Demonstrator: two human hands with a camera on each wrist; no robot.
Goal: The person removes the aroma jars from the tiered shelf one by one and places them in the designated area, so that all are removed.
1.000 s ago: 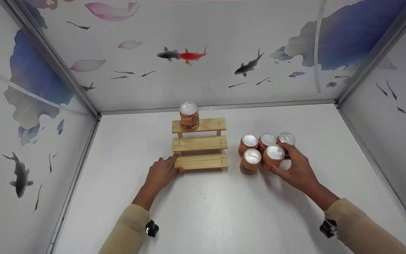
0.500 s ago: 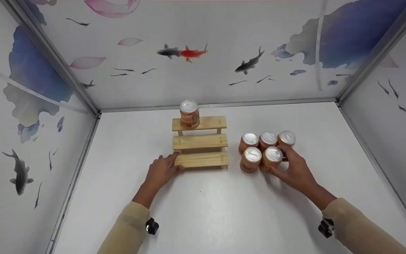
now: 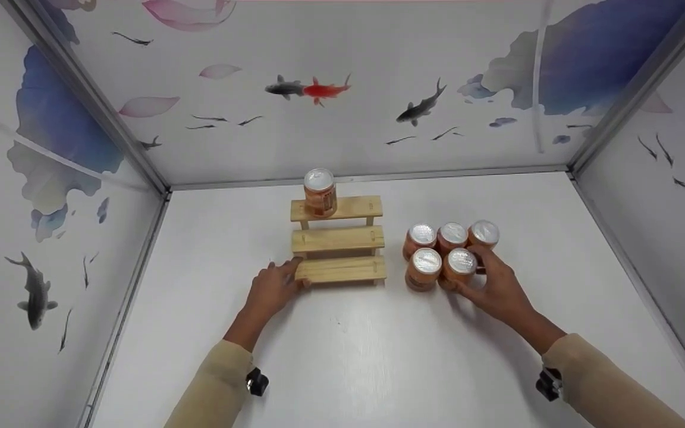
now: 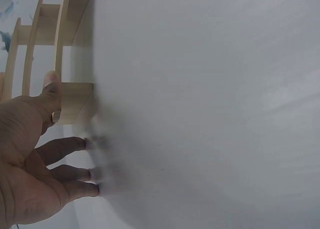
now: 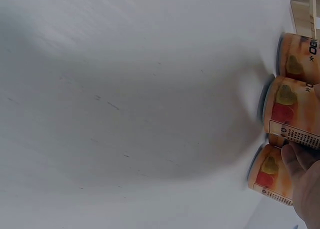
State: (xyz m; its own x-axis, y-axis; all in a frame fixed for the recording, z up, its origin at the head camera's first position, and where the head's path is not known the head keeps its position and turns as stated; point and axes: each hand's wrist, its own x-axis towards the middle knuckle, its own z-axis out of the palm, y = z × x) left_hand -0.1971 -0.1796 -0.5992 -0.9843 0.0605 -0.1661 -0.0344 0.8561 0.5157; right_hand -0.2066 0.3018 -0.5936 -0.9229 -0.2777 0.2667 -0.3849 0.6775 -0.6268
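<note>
A three-step wooden rack [image 3: 340, 270] stands on the white table. My left hand [image 3: 271, 290] pinches the left end of its lowest step; in the left wrist view the thumb lies on the board's edge [image 4: 58, 49] and the other fingertips reach toward the table. To the rack's right is a tight cluster of orange-labelled cans with silver lids. My right hand [image 3: 497, 288] grips the front right can [image 3: 460, 270], thumb at its near side and fingers behind it. In the right wrist view this can [image 5: 290, 109] is upright between two neighbours, its bottom close at the table.
One more can [image 3: 320, 196] stands on the left of the rack's top step. Beside the held can is the front left can [image 3: 423, 273]; a back row holds the left can [image 3: 421, 238], middle can [image 3: 452, 235] and right can [image 3: 484, 233]. Printed panels [image 3: 342, 137] wall the table.
The can in my right hand has come down slightly and a little left, next to the front left can. My left hand stays on the rack.
</note>
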